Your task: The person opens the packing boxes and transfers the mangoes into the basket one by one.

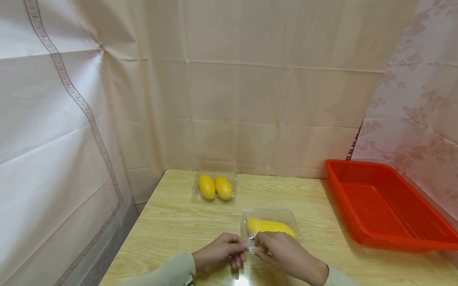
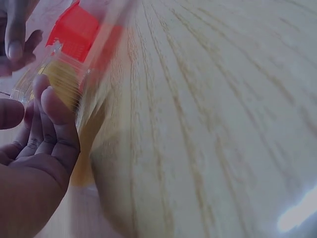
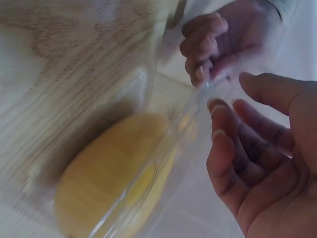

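A clear plastic clamshell box (image 1: 290, 216) with a yellow mango (image 1: 270, 226) inside lies on the table in front of me. My left hand (image 1: 223, 250) is at its near left corner, and in the right wrist view the left fingers (image 3: 205, 47) pinch the box's edge. Over the near side of the box is my right hand (image 1: 286, 254), covering part of the mango. Its thumb and bent fingers (image 3: 223, 153) stand apart with nothing between them. Whether the lid is fully closed, I cannot tell.
Farther back stands another clear plastic box (image 1: 232, 176) with two yellow mangoes (image 1: 223, 188). A red plastic basket (image 1: 361, 226) sits at the right side of the wood-grain table (image 1: 161, 226). Light cloth (image 1: 250, 95) hangs behind and on both sides.
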`<state>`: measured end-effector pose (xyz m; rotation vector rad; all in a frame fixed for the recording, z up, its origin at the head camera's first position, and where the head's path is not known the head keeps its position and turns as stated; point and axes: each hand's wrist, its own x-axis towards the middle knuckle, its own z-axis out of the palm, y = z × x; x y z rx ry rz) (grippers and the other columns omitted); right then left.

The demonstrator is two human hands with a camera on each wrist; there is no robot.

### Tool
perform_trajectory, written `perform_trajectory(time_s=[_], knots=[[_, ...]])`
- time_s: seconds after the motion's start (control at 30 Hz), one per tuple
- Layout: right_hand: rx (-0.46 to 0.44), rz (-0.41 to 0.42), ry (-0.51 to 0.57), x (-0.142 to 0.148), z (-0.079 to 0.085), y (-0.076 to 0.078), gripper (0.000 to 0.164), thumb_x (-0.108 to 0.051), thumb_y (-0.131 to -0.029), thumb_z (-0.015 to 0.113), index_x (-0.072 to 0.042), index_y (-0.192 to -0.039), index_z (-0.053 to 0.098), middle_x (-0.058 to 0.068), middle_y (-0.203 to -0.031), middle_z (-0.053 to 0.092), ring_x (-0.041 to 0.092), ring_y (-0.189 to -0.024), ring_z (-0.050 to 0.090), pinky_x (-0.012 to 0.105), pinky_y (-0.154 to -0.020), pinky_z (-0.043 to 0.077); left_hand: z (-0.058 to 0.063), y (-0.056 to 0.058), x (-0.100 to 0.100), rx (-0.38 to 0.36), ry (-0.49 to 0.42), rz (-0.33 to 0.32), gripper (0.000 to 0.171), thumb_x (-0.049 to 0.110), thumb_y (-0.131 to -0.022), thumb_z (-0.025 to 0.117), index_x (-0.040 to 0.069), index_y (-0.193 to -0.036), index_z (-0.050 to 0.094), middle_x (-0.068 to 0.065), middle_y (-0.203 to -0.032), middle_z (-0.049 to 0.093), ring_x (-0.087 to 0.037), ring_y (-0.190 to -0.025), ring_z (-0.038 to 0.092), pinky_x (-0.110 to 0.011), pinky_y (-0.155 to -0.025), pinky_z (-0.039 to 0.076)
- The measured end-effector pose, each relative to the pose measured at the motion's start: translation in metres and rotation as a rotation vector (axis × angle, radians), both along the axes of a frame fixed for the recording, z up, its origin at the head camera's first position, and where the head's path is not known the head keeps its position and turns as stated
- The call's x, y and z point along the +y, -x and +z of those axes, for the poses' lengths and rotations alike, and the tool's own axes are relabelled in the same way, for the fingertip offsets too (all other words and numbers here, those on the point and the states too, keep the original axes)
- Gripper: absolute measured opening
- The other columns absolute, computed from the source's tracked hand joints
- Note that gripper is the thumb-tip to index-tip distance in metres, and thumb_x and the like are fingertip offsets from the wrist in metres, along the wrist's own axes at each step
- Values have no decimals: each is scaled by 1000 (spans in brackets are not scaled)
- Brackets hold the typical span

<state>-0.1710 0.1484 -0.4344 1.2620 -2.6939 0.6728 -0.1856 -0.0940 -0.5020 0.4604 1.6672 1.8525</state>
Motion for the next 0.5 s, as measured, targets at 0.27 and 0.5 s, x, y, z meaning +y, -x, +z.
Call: perform_trajectory(time_s=[0.27, 0.5], knots=[[230, -16, -87, -17, -8, 0, 19, -19, -87, 84, -15, -94, 67, -12, -78, 63, -3, -62, 49, 18, -54, 43, 1, 1, 3, -11, -10, -7, 14, 11, -105, 56, -1, -99, 62, -5, -84, 68, -10, -65, 60, -22, -59, 54], [403, -12, -230, -24, -15, -2, 20, -12, -84, 84, -16, -85, 65, -10, -72, 54, 2, -60, 49, 19, -49, 40, -2, 2, 4, 7, -28, 10, 12, 9, -104, 59, -1, -97, 61, -6, -81, 68, -9, -62, 59, -21, -56, 53]])
